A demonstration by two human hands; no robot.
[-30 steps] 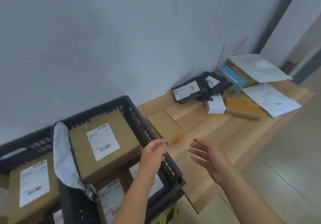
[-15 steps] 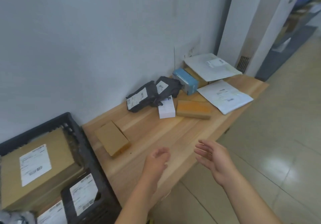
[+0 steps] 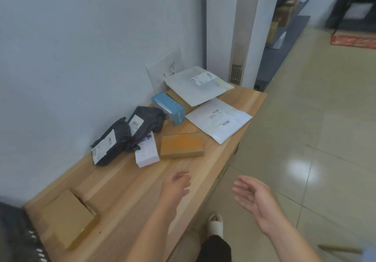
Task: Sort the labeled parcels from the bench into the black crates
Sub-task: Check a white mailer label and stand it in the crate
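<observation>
At the near left corner only a sliver of the black crate (image 3: pixel 12 233) shows, its mesh wall just beside the end of the tabletop (image 3: pixel 126 192); a plain brown box (image 3: pixel 65 219) lies flat on the wood next to it, with no label on the face turned up. Further along, the left grip (image 3: pixel 177 188) hangs over bare planks, its fingers loosely curled round nothing; the right grip (image 3: pixel 256 198) is off the front edge, above the floor, wide, with fingers straight and palm turned inward. Both are empty.

Beyond them lie the parcels yet to be sorted: a small white box (image 3: pixel 147 154) and a flat orange-brown box (image 3: pixel 182 145) side by side; two black poly bags (image 3: pixel 110 141) against the wall, one corner draped onto the white box; a blue box (image 3: pixel 168 108); then a white mailer (image 3: pixel 218 122) near the front edge and a grey mailer (image 3: pixel 198 86) propped on a carton at the far end.

The step looks like a reach for the next parcel, most likely one of the two nearest boxes. It would go best by pinching a rigid box across its long edges and drawing the white one out sideways so the bag is not dragged along; the label should be read before a crate is chosen, and the orange-brown box will need turning over, since none shows on top.
</observation>
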